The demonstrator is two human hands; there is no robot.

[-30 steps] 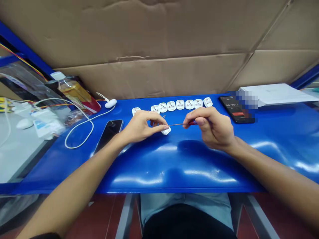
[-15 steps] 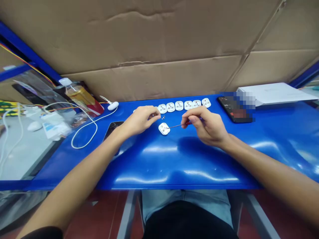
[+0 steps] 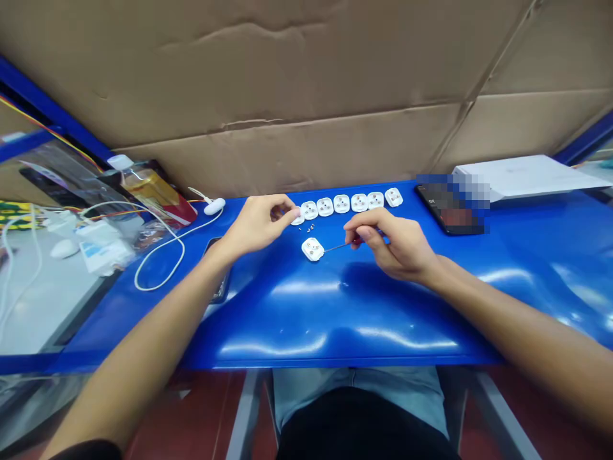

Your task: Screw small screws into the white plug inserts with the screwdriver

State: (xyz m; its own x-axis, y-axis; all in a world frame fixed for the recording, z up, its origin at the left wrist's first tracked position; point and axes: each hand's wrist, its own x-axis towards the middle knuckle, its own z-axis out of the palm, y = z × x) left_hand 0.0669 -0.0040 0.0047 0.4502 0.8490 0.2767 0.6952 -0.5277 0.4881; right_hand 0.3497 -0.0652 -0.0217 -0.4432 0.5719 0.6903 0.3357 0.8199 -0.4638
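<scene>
My right hand (image 3: 390,246) grips a thin screwdriver (image 3: 336,247), its reddish handle mostly hidden by the fingers. The shaft points left, its tip by the right edge of a white rounded-square plastic housing (image 3: 313,249) with metal parts inside, lying alone on the blue table. My left hand (image 3: 263,220) has thumb and forefinger brought together at the left visible end of a row of similar housings (image 3: 341,204). Those fingertips touch or overlap the end housing (image 3: 297,219); whether they pinch something small cannot be made out. A few tiny metal screws (image 3: 310,228) lie just right of them.
A phone (image 3: 221,281) lies partly under my left forearm. Farther left are a white cable (image 3: 182,246), a bottle (image 3: 156,191) and a grey surface with white items. At right, a dark phone (image 3: 447,214) lies beside a white box (image 3: 527,179). Cardboard (image 3: 287,83) stands behind the table.
My left hand has shifted slightly left, from near the screws to the row's end housing. The screwdriver tip has gone from over the single housing's inside to its right edge.
</scene>
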